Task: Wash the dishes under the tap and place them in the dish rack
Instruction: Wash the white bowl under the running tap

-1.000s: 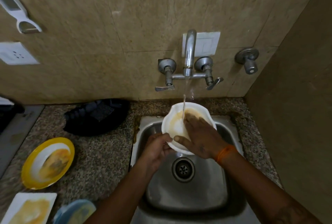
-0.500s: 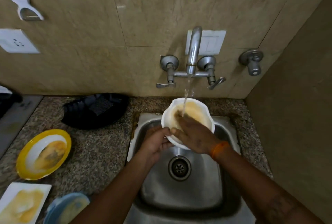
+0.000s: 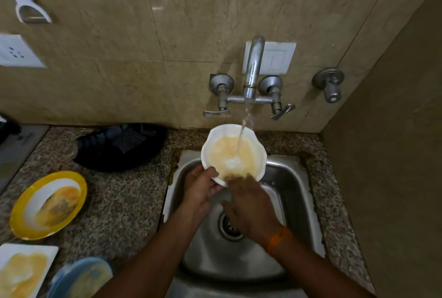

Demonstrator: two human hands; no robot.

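A white scalloped plate (image 3: pixel 233 151) smeared with yellow sauce is tilted over the steel sink (image 3: pixel 291 192), and water from the tap (image 3: pixel 253 68) falls onto its middle. My left hand (image 3: pixel 201 190) grips the plate's lower left rim with thumb on top. My right hand (image 3: pixel 251 209) is blurred just below the plate; its fingertips touch the lower rim with fingers fairly straight. A black dish rack (image 3: pixel 119 148) sits on the counter left of the sink.
On the granite counter (image 3: pixel 119 202) at the left lie a dirty yellow-rimmed plate (image 3: pixel 47 204), a white square plate (image 3: pixel 24 271) and a blue plate (image 3: pixel 81 278). A second valve (image 3: pixel 330 85) sticks out of the wall at the right. The side wall is close on the right.
My right hand has slid down off the plate's face to its lower edge, uncovering the sauce. The water now strikes the bare middle of the plate.
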